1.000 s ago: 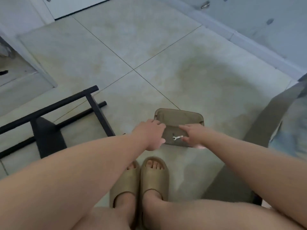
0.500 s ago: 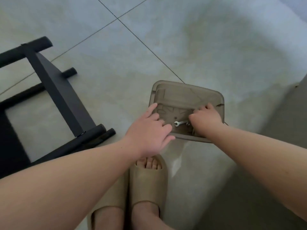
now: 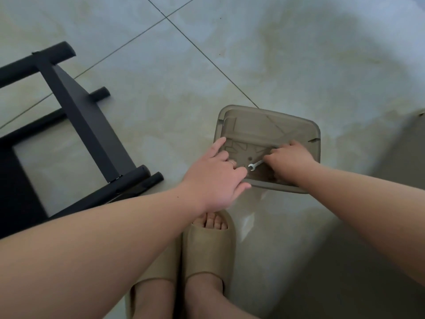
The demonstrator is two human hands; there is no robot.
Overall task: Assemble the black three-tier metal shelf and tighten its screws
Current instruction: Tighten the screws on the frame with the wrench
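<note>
A brownish see-through plastic tray [image 3: 271, 120] lies on the tiled floor in front of my feet. A small silver spanner [image 3: 254, 165] lies inside it near the front wall. My left hand [image 3: 216, 178] rests on the tray's left front corner with its fingers stretched over the rim. My right hand [image 3: 288, 158] is inside the tray with its fingers curled down onto the spanner's right end; the fingertips are hidden. The black metal shelf frame [image 3: 76, 116] lies on its side at the left, apart from both hands.
My two feet in beige slides [image 3: 207, 245] stand just below the tray. A grey shaded surface [image 3: 404, 153] rises at the right edge. Bare floor tiles stretch beyond the tray.
The view has tilted down and drawn closer over the tray. My right hand moved from beside the spanner to its right end, fingers curling down. My left hand settled on the tray's corner.
</note>
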